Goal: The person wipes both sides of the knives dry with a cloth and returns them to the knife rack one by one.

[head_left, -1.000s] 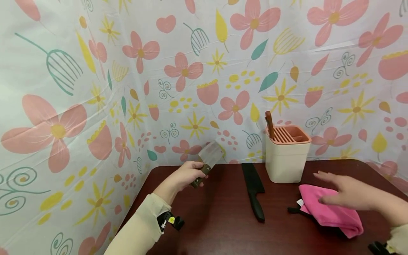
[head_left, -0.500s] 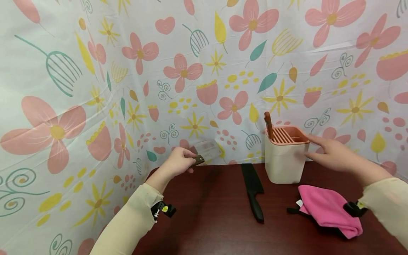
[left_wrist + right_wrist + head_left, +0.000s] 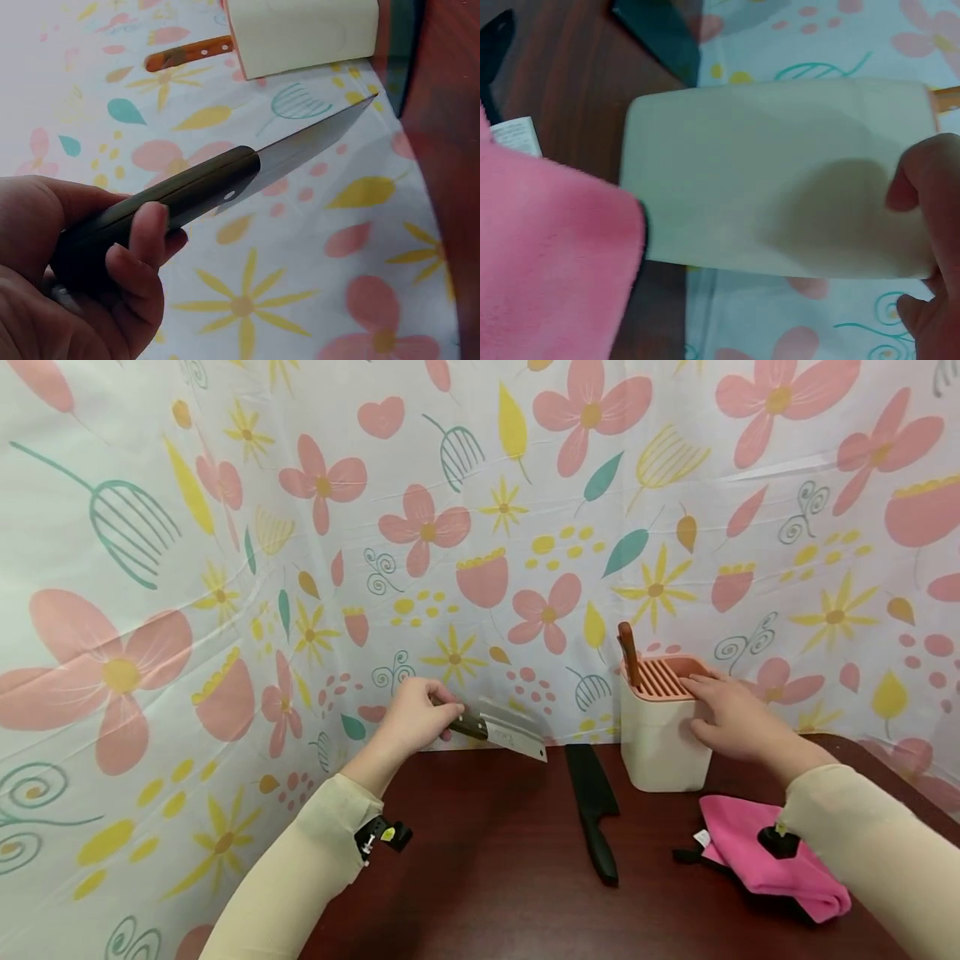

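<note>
My left hand (image 3: pixel 420 717) grips the dark handle of a cleaver (image 3: pixel 513 735), held above the far left part of the table. Its blade points right and slightly down; in the left wrist view, fingers curl round the handle. At the cream knife holder (image 3: pixel 663 743) with its orange slotted top, my right hand (image 3: pixel 738 720) holds the right rim, fingers over the top and thumb at the front wall. A brown-handled knife (image 3: pixel 629 653) stands in the holder's left slot. Between the cleaver and the holder, a black cleaver (image 3: pixel 596 810) lies flat on the table.
A folded pink cloth (image 3: pixel 757 843) with black edging lies in front of the holder, under my right forearm. The dark red table (image 3: pixel 495 877) ends at a flower-printed curtain (image 3: pixel 450 568) behind and to the left.
My left hand has lifted the cleaver and turned its blade from pointing up to pointing right and down. The right hand has moved from above the pink cloth onto the holder's rim.
</note>
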`<move>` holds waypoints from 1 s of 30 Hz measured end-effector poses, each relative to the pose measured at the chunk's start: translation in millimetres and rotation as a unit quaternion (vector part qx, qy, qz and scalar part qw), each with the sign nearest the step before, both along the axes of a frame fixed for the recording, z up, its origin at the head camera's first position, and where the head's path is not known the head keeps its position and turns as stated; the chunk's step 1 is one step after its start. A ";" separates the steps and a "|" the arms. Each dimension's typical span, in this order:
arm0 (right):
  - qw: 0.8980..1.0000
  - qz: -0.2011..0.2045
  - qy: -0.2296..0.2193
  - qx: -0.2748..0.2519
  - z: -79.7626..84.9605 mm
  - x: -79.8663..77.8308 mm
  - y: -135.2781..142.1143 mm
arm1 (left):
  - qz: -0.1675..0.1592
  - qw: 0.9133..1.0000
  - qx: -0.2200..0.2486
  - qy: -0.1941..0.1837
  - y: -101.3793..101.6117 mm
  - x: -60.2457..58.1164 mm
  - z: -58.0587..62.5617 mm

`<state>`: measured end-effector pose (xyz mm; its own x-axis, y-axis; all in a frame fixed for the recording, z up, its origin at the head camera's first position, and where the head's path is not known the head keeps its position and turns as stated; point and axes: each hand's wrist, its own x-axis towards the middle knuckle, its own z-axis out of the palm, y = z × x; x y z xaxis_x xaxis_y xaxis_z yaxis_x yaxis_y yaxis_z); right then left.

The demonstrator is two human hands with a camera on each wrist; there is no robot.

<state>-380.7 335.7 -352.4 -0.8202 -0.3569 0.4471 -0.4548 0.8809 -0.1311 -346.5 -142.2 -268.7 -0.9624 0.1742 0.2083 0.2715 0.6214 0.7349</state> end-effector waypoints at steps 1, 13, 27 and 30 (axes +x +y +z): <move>1.000 -0.001 0.010 -0.005 -2.9 -0.1 -0.2 | 0.005 1.000 0.002 0.005 4.2 0.3 4.4; 0.995 -0.020 0.085 -0.043 -31.6 -7.6 3.5 | -0.027 0.989 0.008 0.146 70.1 -4.0 65.8; 0.994 -0.046 0.082 -0.049 -31.2 -3.3 -5.2 | -0.085 0.957 0.023 0.277 147.2 -7.4 135.3; 0.995 -0.050 0.074 -0.048 -29.2 -1.3 -5.5 | -0.090 0.955 0.023 0.282 161.1 -7.5 144.1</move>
<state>-382.0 330.2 -381.6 -0.7723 -0.2270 0.5933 -0.3864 0.9092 -0.1551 -353.9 18.9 -124.6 -0.6500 0.3038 0.6965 0.7315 0.4985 0.4652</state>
